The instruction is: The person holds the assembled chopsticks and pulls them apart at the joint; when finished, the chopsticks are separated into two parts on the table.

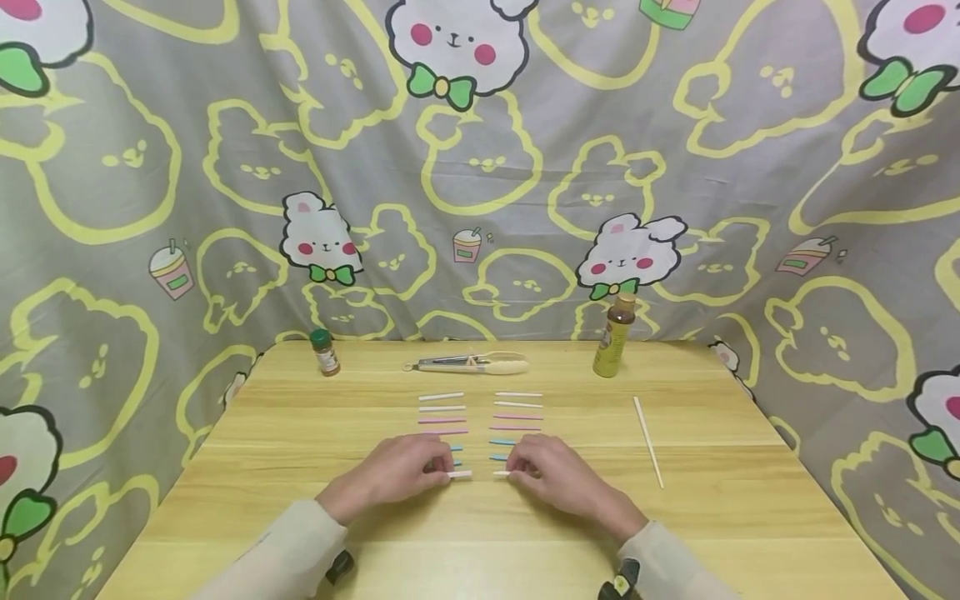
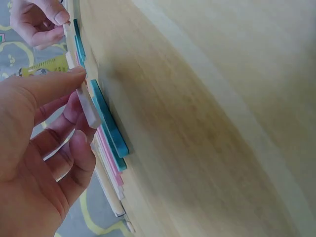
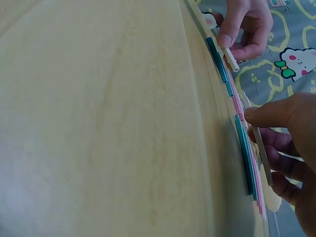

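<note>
My left hand (image 1: 401,471) pinches a slim white stick (image 2: 88,106) between thumb and fingers, its inner end poking out toward the middle. Opposite it, my right hand (image 1: 558,475) holds another slim white stick (image 3: 262,155) the same way, the two inner ends facing across a small gap. Both are held just over the near end of two columns of short sticks. The left column has blue sticks (image 2: 109,123) partly hidden by the hand, then pink sticks (image 1: 442,421) and white sticks (image 1: 442,397). In the right column, blue sticks (image 3: 245,153), pink sticks (image 1: 517,417) and white sticks (image 1: 519,394) follow the same order.
Tongs (image 1: 510,367) lie across the back of the wooden table (image 1: 480,550). A green-capped spice jar (image 1: 327,354) stands back left, a yellow-labelled bottle (image 1: 611,346) back right. One long pale stick (image 1: 648,442) lies to the right. A patterned curtain (image 1: 480,292) hangs behind.
</note>
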A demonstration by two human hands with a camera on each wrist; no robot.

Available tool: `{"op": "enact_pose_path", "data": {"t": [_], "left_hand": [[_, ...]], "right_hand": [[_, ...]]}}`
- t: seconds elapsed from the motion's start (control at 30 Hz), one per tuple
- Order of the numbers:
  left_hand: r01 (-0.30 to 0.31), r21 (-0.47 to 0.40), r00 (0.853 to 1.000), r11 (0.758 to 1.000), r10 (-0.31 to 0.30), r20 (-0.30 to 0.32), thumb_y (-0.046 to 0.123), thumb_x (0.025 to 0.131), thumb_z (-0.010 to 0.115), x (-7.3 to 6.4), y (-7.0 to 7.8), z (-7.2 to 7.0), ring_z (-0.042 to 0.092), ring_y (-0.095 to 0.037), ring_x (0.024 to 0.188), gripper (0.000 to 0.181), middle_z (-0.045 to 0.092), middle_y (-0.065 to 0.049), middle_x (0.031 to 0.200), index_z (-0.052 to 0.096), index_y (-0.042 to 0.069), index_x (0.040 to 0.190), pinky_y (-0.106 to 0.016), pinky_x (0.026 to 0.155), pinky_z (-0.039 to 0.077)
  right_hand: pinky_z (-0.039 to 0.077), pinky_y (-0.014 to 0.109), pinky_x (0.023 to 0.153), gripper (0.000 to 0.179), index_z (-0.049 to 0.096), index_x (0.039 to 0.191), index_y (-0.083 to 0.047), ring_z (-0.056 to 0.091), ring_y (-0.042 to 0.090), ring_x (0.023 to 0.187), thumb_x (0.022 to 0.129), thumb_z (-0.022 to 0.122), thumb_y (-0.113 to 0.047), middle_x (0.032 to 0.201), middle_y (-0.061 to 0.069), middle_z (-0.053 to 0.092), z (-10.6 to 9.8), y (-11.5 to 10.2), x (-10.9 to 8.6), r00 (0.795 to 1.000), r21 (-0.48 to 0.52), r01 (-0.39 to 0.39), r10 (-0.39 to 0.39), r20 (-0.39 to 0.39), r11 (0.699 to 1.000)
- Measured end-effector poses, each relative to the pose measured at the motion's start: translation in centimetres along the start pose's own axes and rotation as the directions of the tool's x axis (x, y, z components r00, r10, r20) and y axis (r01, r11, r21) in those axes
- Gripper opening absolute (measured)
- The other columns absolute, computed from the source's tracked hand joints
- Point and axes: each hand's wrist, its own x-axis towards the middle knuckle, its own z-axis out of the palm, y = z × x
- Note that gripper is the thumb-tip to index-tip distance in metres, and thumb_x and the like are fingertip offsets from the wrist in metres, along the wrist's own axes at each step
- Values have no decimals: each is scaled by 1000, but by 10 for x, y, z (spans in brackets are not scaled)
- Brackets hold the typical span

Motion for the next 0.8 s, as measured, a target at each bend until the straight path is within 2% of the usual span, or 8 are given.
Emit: {"op": "enact_pose_path", "data": {"t": [0.3, 0.47, 0.67, 0.8], "left_hand": [[-4, 67, 1000, 998, 2, 29, 25, 98, 84, -3, 1, -1, 55, 2, 78, 9, 65, 17, 89, 75, 25, 95, -23, 69, 49], [-2, 71, 999, 998, -1, 46, 23, 97, 84, -4, 0, -2, 53, 3, 76, 12, 63, 19, 86, 74, 27, 93, -23, 68, 48], [-3, 76, 999, 997, -1, 45, 24, 97, 84, -4, -1, -2, 54, 3, 78, 10, 66, 16, 90, 75, 24, 95, -24, 69, 49], [-1, 71, 999, 997, -2, 46, 25, 97, 84, -4, 0, -1, 55, 3, 78, 10, 67, 15, 91, 74, 24, 96, -24, 69, 49]], "right_hand": [[53, 29, 84, 5, 76, 101, -25, 55, -6, 80, 100, 80, -21, 90, -20, 65, 6, 1, 1, 999, -48, 30, -29, 20, 998], [54, 31, 85, 4, 76, 101, -24, 56, -6, 82, 100, 80, -23, 91, -20, 67, 7, 3, 0, 999, -65, 26, -24, 26, 998], [54, 32, 86, 7, 77, 102, -22, 56, -5, 84, 103, 77, -29, 92, -19, 66, 9, 3, -2, 1000, -96, 16, -14, 22, 995], [56, 31, 87, 5, 77, 104, -23, 58, -4, 86, 101, 79, -27, 94, -18, 67, 7, 4, -4, 1000, -86, -2, 3, 2, 996]]}}
